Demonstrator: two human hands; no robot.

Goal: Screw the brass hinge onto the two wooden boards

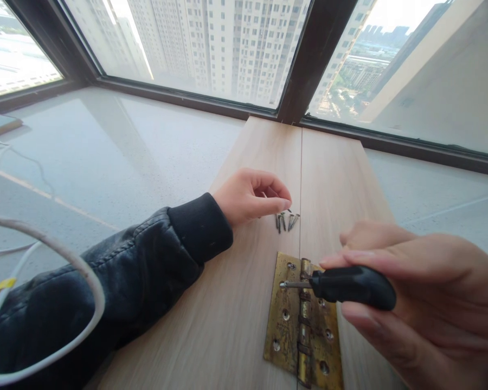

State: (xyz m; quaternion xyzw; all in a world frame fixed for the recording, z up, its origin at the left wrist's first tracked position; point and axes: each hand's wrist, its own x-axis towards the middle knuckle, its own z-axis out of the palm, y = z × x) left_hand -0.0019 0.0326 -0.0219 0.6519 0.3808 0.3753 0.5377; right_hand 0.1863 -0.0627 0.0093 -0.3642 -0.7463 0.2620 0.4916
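Observation:
My right hand (pixel 427 292) grips a short screwdriver (pixel 350 287) by its black handle. The metal shaft points left, over a worn brass hinge (pixel 290 330) that lies unfolded across the seam of two wooden boards. Several screw holes show in its leaves; the handle and my fingers cover part of the right leaf. Beyond the hinge, my left hand (pixel 254 197) has its thumb and forefinger pinched on a screw (pixel 289 210), of which only the dark tip shows. Just under those fingertips lie several loose screws (pixel 287 221) on the left board.
Two pale wooden boards (pixel 333 179) lie side by side on a white speckled sill (pixel 166 135). Dark window frames (pixel 187 99) border the far edge. A white cable (pixel 93 276) loops in front of my left sleeve, and more thin cord lies at the left.

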